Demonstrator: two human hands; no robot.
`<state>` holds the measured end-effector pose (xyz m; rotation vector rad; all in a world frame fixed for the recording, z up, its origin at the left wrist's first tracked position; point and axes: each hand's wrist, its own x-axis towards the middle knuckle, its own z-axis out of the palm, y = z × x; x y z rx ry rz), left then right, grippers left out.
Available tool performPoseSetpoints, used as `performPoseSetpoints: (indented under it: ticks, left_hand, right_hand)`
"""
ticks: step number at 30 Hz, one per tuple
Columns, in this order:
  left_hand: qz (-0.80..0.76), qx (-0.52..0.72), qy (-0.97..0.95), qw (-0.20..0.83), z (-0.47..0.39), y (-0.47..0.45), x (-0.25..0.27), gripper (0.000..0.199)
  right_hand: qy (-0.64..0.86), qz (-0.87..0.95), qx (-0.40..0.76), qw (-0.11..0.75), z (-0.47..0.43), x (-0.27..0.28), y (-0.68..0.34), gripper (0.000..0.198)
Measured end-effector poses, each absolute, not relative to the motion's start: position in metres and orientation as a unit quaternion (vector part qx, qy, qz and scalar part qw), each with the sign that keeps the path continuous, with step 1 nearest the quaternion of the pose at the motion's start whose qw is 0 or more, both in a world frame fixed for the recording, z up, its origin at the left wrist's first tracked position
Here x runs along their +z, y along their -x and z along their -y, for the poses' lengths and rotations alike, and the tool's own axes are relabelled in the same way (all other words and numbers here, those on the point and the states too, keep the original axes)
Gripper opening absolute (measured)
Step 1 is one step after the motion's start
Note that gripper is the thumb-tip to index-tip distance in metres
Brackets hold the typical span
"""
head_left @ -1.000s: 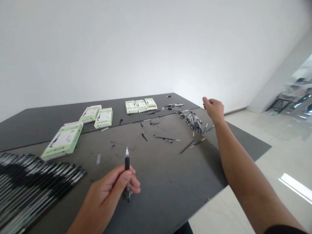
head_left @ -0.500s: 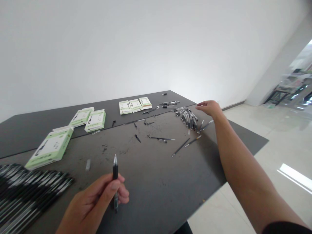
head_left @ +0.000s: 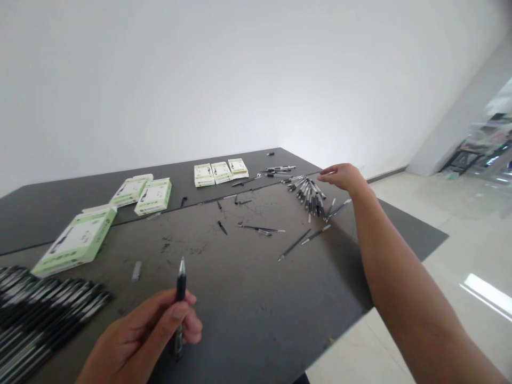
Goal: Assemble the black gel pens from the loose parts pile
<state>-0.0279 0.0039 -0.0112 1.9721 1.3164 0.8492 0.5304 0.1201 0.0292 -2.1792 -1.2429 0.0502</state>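
Observation:
My left hand (head_left: 138, 336) pinches a black pen (head_left: 181, 287) between thumb and fingers, its silver tip pointing up. The pen has no cap on its tip, and its lower end shows below my fingers. At the far right of the table, my right hand (head_left: 343, 177) is stretched out beside a heap of black and clear pen parts (head_left: 310, 197). Its fingers reach leftward, somewhat apart, with nothing visible in them; whether they touch the heap I cannot tell. Loose refills (head_left: 294, 245) lie in front of the heap.
Many black pens (head_left: 44, 314) lie in rows at the lower left of the dark table (head_left: 236, 298). Green-white boxes (head_left: 76, 240) stand along the left and back. A small clear piece (head_left: 136, 271) and black caps (head_left: 222, 228) are scattered about. A white wall rises behind.
The view has shifted slightly, so the table things and my left hand with the pen appear a little further left. My right hand stays by the heap, with little visible movement.

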Motion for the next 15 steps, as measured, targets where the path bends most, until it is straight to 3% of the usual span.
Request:
performPoseSetpoints:
  ticks: [5,15]
  left_hand:
    - [-0.44,0.293,-0.754,0.389,-0.008,0.032,-0.006,0.035]
    - [-0.413,0.309,-0.736,0.438,-0.006,0.027,-0.004,0.028]
  right_hand:
    - [0.821,0.486,0.015,0.299,-0.126,0.025,-0.529,0.035]
    - [0.819,0.499,-0.036,0.28,-0.13,0.01,-0.53,0.039]
